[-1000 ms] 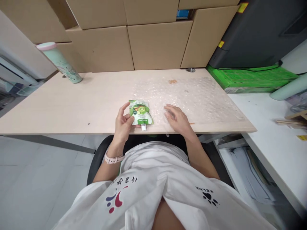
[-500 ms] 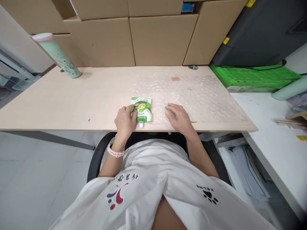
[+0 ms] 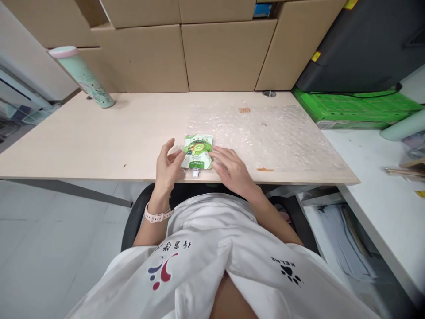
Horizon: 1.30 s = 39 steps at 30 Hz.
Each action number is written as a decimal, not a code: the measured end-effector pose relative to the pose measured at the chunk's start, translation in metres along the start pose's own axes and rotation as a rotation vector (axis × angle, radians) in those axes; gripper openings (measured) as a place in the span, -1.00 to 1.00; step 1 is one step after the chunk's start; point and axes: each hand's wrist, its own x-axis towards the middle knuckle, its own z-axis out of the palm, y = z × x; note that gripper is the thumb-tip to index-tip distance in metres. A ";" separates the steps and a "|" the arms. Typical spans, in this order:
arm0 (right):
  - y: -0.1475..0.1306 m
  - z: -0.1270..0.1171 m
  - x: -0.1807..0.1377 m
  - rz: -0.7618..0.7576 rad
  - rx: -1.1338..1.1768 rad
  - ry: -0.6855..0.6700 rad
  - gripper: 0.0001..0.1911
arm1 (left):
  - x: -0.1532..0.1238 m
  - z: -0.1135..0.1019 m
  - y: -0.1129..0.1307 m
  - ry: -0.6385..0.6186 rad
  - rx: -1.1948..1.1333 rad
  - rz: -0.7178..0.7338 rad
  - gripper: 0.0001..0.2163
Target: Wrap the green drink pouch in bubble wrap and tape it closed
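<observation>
A green and white smoothie pouch with a kiwi picture lies flat on the left end of a sheet of bubble wrap, its white cap toward me at the table's front edge. My left hand is beside the pouch's left side, fingers apart, with nothing held. At the right edge of the pouch, my right hand rests with its fingers stretched out and the fingertips at the pouch's side. Whether those fingertips press on the pouch or only on the wrap, I cannot tell.
A mint tumbler with a pink lid stands at the back left of the wooden table. Cardboard boxes line the back. A green box sits at the right below a dark case. A white side table adjoins.
My left hand has let go of the pouch and moved slightly left, its fingers opening. My right hand has moved left to the pouch's right edge. The pouch stays in place.
</observation>
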 end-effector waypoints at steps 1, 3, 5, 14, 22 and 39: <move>-0.006 0.005 0.002 -0.021 0.020 -0.052 -0.59 | -0.002 -0.003 0.001 0.010 -0.020 -0.029 -0.43; -0.014 0.014 0.004 -0.026 0.022 -0.126 -0.56 | -0.005 -0.007 0.005 0.018 -0.067 -0.087 -0.38; -0.015 0.018 0.005 -0.014 0.010 -0.165 -0.53 | -0.008 -0.009 0.009 -0.001 -0.158 -0.163 -0.34; -0.014 0.009 0.005 0.034 0.178 -0.166 -0.51 | -0.014 0.020 0.031 -0.043 -0.446 -0.222 -0.41; -0.017 -0.012 0.003 0.120 0.523 -0.213 -0.52 | -0.036 0.050 0.044 -0.144 -0.264 0.182 -0.40; 0.040 -0.044 -0.034 0.207 -0.132 0.065 -0.79 | -0.027 0.098 0.015 -0.264 -0.036 0.403 -0.60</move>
